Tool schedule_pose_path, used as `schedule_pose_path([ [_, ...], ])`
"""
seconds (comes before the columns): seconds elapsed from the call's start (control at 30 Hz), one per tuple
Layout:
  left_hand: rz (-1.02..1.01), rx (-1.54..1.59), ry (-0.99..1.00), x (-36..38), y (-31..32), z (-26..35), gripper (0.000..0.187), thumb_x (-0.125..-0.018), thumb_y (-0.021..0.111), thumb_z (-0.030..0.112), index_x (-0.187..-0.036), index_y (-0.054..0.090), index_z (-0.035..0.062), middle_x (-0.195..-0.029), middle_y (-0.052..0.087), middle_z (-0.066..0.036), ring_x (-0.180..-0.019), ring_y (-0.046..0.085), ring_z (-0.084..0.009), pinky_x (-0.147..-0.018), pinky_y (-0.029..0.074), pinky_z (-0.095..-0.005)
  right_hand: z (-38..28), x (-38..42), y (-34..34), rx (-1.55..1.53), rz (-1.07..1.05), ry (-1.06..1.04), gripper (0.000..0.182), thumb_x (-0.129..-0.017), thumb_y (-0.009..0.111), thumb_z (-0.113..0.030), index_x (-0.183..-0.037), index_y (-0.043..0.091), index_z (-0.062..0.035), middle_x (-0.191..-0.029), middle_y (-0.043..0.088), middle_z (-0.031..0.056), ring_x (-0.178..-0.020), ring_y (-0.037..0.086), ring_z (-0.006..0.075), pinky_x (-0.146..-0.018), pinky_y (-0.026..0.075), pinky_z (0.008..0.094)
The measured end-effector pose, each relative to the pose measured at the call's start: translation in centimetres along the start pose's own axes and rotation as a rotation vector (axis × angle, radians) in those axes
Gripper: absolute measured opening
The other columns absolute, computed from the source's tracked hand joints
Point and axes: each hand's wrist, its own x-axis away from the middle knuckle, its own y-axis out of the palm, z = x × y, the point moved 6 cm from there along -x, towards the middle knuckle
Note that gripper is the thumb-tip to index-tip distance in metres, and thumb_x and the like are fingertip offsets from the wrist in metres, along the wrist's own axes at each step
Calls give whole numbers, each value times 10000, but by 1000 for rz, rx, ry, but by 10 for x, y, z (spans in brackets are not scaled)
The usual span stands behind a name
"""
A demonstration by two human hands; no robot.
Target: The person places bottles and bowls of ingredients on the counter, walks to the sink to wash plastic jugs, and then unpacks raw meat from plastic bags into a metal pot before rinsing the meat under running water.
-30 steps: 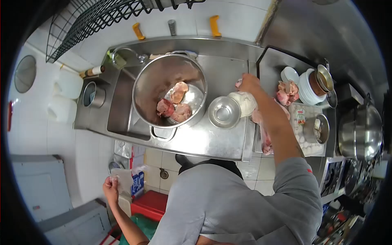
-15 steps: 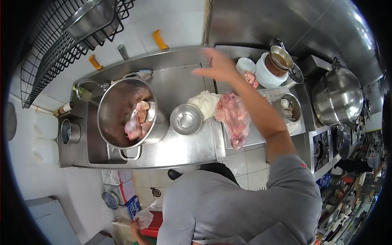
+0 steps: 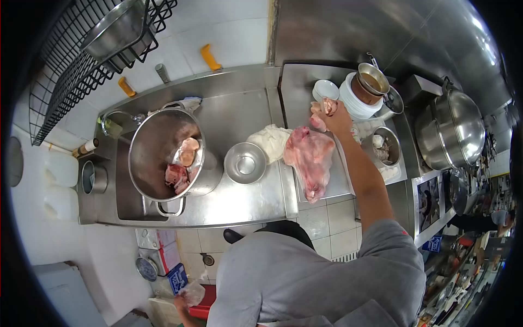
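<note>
My right hand (image 3: 339, 118) reaches over the right-hand counter with its fingers closed on a piece of raw meat (image 3: 328, 106). More pale pink meat (image 3: 317, 121) lies against it, beside the small white bowls (image 3: 326, 90). Below my forearm is a large pink raw meat bundle (image 3: 309, 158), which seems wrapped in clear plastic. My left hand is out of view. On the left, a big steel pot (image 3: 143, 128) sits tilted over the sink, with several raw meat pieces (image 3: 182, 169) inside. A steel bowl (image 3: 245, 163) and a white cloth-like bundle (image 3: 269, 143) stand between.
A stack of white plates (image 3: 357, 101) carries a brown bowl and a steel pan (image 3: 373, 79). Nearer is a steel container (image 3: 383, 146) with food inside. A large steamer pot (image 3: 451, 129) stands at right. At lower left, another person's hand (image 3: 181, 305) is by a clear plastic bag (image 3: 192, 293).
My right hand has moved right and down from over the counter's back edge, and its spread fingers have closed on raw meat. The blurred piece in the pot now lies still.
</note>
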Motion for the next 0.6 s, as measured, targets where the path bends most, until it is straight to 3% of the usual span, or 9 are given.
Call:
schedule_pose_path([
  [0.03, -20, 34, -17, 2, -3, -3, 308, -871, 742, 120, -1114, 660, -50, -972, 687, -120, -798, 638, -222, -677, 530, -396, 2, 5, 3, 10, -52, 33, 925, -698, 814, -528, -1372, 461, -2, -1156, 696, 215, -1058, 683, 413, -910, 552, 470],
  [0.13, -57, 77, -31, -6, 0, 10, 315, -876, 750, 133, -1122, 668, -46, -972, 694, -117, -795, 639, -214, -669, 524, -387, 13, -9, 12, 33, -9, 83, 789, -713, 800, -479, -1240, 528, 41, -1091, 701, 237, -1026, 695, 383, -891, 558, 473],
  [0.23, -26, 0, -31, 0, -1, 9, 296, -880, 746, 135, -1109, 681, -41, -952, 698, -104, -791, 638, -207, -669, 521, -377, 39, -21, 11, -360, 47, 102, 594, -730, 792, -393, -1107, 607, 28, -960, 707, 190, -881, 718, 322, -770, 579, 449],
  [0.27, -35, -34, -34, -4, -2, 4, 277, -882, 743, 134, -1093, 688, -38, -935, 699, -92, -790, 637, -203, -671, 520, -371, 44, -15, 17, -725, -121, 338, 475, -784, 754, -339, -1083, 635, 10, -860, 696, 130, -730, 701, 234, -643, 596, 392],
  [0.37, 45, -47, -66, 5, -4, -8, 238, -882, 744, 154, -1029, 717, -31, -890, 719, -99, -794, 660, -226, -698, 526, -367, 38, -12, 26, -1082, -256, 409, 393, -842, 707, -299, -1101, 642, -12, -830, 699, 114, -667, 693, 199, -580, 598, 365],
  [0.4, 90, -36, -80, 9, -6, -10, 231, -881, 745, 165, -1005, 727, -30, -876, 729, -109, -797, 672, -239, -710, 530, -368, 33, -12, 28, -1169, -310, 368, 339, -901, 647, -271, -1129, 644, -20, -882, 709, 109, -723, 707, 209, -628, 608, 369],
  [0.5, 159, -496, 359, -3, -10, -8, 249, -879, 751, 214, -943, 747, -26, -869, 746, -175, -844, 705, -297, -760, 538, -387, 4, -16, 33, -1393, -415, 327, 319, -905, 629, -208, -1173, 640, -36, -921, 706, 97, -745, 708, 210, -628, 612, 374],
  [0.57, 57, -457, 310, -1, -6, -16, 281, -894, 732, 249, -938, 751, -28, -898, 737, -233, -870, 711, -349, -785, 534, -424, -80, 5, -6, -1493, -419, 209, 353, -922, 602, -201, -1235, 631, -39, -1005, 708, 89, -836, 715, 208, -694, 616, 366],
  [0.6, 55, -401, 228, -13, -11, -42, 281, -881, 739, 234, -984, 731, -27, -920, 718, -199, -863, 686, -322, -764, 530, -426, -123, 19, -30, -1542, -410, 160, 372, -931, 589, -197, -1266, 626, -41, -1047, 709, 84, -882, 718, 207, -727, 618, 362],
])
